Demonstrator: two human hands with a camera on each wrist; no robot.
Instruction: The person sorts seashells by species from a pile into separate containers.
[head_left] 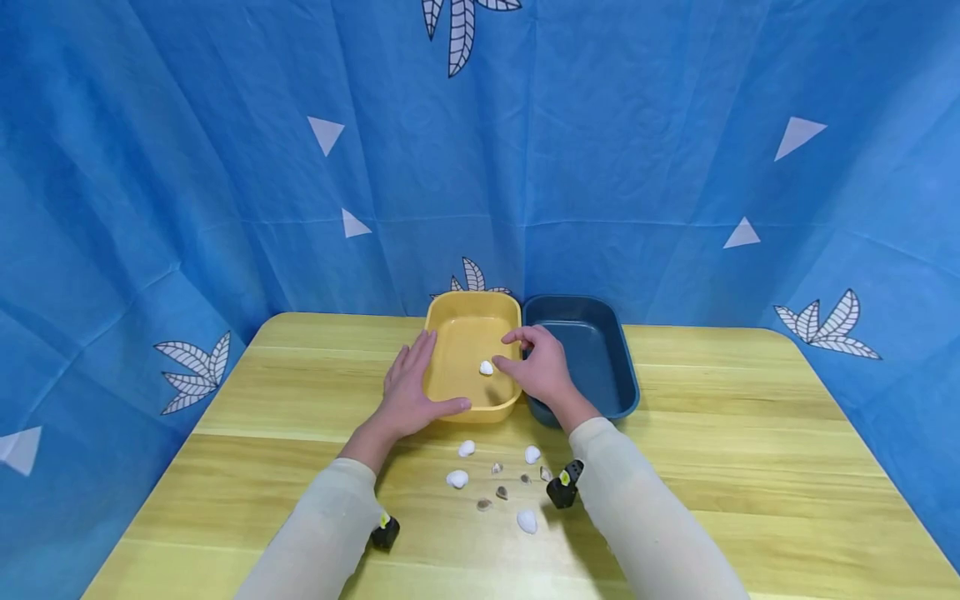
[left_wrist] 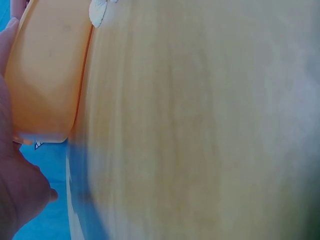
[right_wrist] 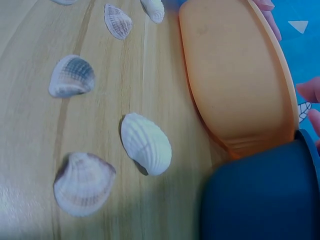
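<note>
Wooden surface (head_left: 735,467): white shells (head_left: 527,522) and smaller brownish shells (head_left: 502,493) lie loose at the near side. Yellow marks on the black wrist units (head_left: 561,493) are too small to read. The right wrist view shows the shells' ribs; only the head view shows inside the yellow tub (head_left: 453,350). Left grip (head_left: 409,400): released, fingers extended along the tub's left wall, thumb at its front rim. Right grip (head_left: 545,368): released, thumb and forefinger apart over the tub. One shell (head_left: 486,367) appears just beside that thumb tip, within the tub's outline; contact with the floor cannot be confirmed. Blue tub (head_left: 592,358): just right. Behind: printed blue curtain (head_left: 600,125).
</note>
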